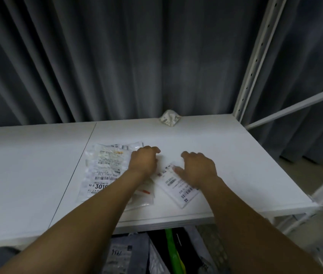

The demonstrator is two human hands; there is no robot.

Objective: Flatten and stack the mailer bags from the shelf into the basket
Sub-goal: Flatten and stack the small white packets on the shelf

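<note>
A small white mailer bag [178,186] with printed labels lies on the white shelf board [225,155]. My right hand [198,167] rests on its far end with fingers spread and lightly bent. My left hand [143,160] lies on the bag's left edge, its fingers curled; what they touch is hidden. Left of it sits a flattened pile of clear mailer bags [102,171] with barcode labels, partly under my left forearm. A crumpled mailer bag [170,118] sits at the shelf's back edge. Below the shelf, the basket [214,248] holds several flat bags [121,258].
A grey curtain [127,56] hangs behind the shelf. The white metal shelf upright [255,62] and a cross brace [299,105] stand at the right. A seam [77,171] splits the shelf board left of the pile. A green strip [171,248] lies in the basket.
</note>
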